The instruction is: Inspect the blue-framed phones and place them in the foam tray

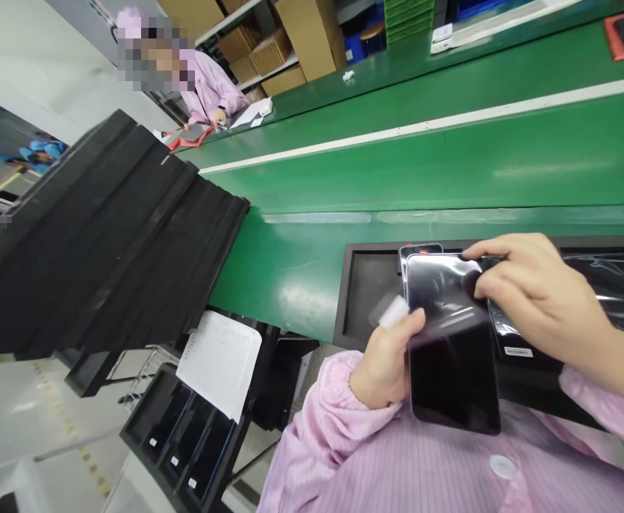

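My left hand (390, 363) grips a black glossy tablet (451, 370) by its left edge, thumb on the front. The tablet is tilted, and light streaks cross its upper part. Beside the left thumb is a blurred white tab (394, 312); what it is attached to I cannot make out. At the tablet's top right corner, my right hand (536, 292) is closed, thumb and index finger pinched on it. Behind the tablet shows the top of another device (422, 249) with red marks, over a black foam tray (368, 285).
Black trays (103, 235) form a tall leaning stack at left. Below it, a white sheet (221, 360) lies by a lower tray (184, 442) with several dark devices. A green conveyor table (424, 171) runs across. A co-worker in pink (213, 82) sits opposite. Wrapped dark items (616, 285) lie at right.
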Tool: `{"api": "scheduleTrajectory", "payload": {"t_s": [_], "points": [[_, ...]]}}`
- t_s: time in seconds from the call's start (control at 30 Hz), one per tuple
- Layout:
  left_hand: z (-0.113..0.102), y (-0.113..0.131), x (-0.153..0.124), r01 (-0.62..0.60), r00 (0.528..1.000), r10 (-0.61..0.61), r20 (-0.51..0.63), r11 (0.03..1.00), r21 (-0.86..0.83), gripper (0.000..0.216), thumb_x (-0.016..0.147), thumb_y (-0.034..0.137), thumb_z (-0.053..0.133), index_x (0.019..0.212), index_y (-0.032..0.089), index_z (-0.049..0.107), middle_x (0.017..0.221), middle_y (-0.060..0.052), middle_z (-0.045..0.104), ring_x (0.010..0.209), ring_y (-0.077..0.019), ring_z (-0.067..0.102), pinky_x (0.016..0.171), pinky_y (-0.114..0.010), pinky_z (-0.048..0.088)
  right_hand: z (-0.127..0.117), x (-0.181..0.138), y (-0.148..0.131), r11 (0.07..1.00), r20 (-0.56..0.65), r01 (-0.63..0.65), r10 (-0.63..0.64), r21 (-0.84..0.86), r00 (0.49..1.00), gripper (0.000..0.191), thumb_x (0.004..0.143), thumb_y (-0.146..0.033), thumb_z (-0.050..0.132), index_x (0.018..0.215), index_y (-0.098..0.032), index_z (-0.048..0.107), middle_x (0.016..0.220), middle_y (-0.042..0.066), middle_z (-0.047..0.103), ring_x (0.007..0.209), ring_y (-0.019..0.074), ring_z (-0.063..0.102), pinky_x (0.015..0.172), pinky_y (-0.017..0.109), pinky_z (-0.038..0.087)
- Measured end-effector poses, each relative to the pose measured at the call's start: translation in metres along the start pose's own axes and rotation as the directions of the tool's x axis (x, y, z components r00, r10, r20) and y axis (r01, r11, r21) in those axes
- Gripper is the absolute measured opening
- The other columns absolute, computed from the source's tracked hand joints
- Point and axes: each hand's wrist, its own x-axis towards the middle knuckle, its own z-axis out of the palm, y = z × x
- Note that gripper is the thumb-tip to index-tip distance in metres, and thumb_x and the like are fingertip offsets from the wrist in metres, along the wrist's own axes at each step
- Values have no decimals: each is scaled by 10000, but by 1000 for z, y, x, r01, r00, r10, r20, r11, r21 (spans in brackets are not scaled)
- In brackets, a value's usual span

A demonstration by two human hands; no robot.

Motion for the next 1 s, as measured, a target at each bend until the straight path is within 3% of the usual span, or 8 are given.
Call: {"api": "scheduleTrajectory", "payload": {"t_s": [0.13,0.23,0.47,0.67,0.73,0.83,0.9,1.0], "points": [[-30,26,4,-238,950,270,-158,951,196,401,579,367,753,858,121,604,851,-61,664,903,-246,615,845,-356,457,33,-1,17,995,-72,-33,39,91,997,166,909,-181,418,881,-138,575,901,48,631,833,114,595,732,234,480],[-58,44,21,-357,886,444,-134,837,414,511,666,291,684,1134,159,526,1167,-64,585,1126,-231,517,963,-333,402,69,-3,25,983,217,172,-155,-63,964,251,854,-291,540,1053,-152,602,1139,95,576,1066,231,536,846,380,468],[-87,38,69,-185,899,423,-112,599,779,617,787,156,401,1375,47,249,1404,-138,344,1275,-184,372,1055,-308,316,104,-7,-6,855,496,-122,401,-503,770,378,867,-269,482,1222,-154,545,1372,154,348,1200,354,375,912,500,350],[-83,32,85,-141,804,590,-68,300,943,563,777,122,394,1321,-21,367,1395,-214,321,1322,-251,283,1094,-395,227,86,4,-15,837,554,-181,487,-516,675,246,875,-234,478,996,-84,632,995,149,579,962,271,524,764,369,433],[-86,23,81,-174,786,609,101,62,983,479,766,116,402,1216,-17,499,1375,-226,345,1328,-290,258,1096,-464,181,63,3,-11,843,535,-210,487,-496,691,213,873,-265,498,973,-130,628,965,99,586,950,233,533,786,340,431],[-103,16,68,-183,752,475,456,-515,838,404,792,159,375,1125,104,597,1290,-163,479,1283,-333,333,1018,-642,153,17,-32,-2,881,590,-258,460,-397,664,177,748,-301,658,860,-167,624,846,45,589,813,204,553,724,323,430],[-119,22,60,-126,742,503,443,-544,830,366,787,249,440,1092,158,621,1242,-153,525,1217,-348,419,965,-625,291,-7,-79,3,866,584,-273,488,-420,649,331,543,-306,795,787,-171,617,801,38,575,770,224,537,673,332,419],[-131,41,58,6,700,677,227,-324,946,305,776,315,552,1068,244,604,1089,-110,597,1064,-297,546,846,-492,462,-14,-151,9,798,367,-226,483,-559,795,506,426,-288,828,856,-156,598,930,75,568,833,253,515,784,408,390]]}}
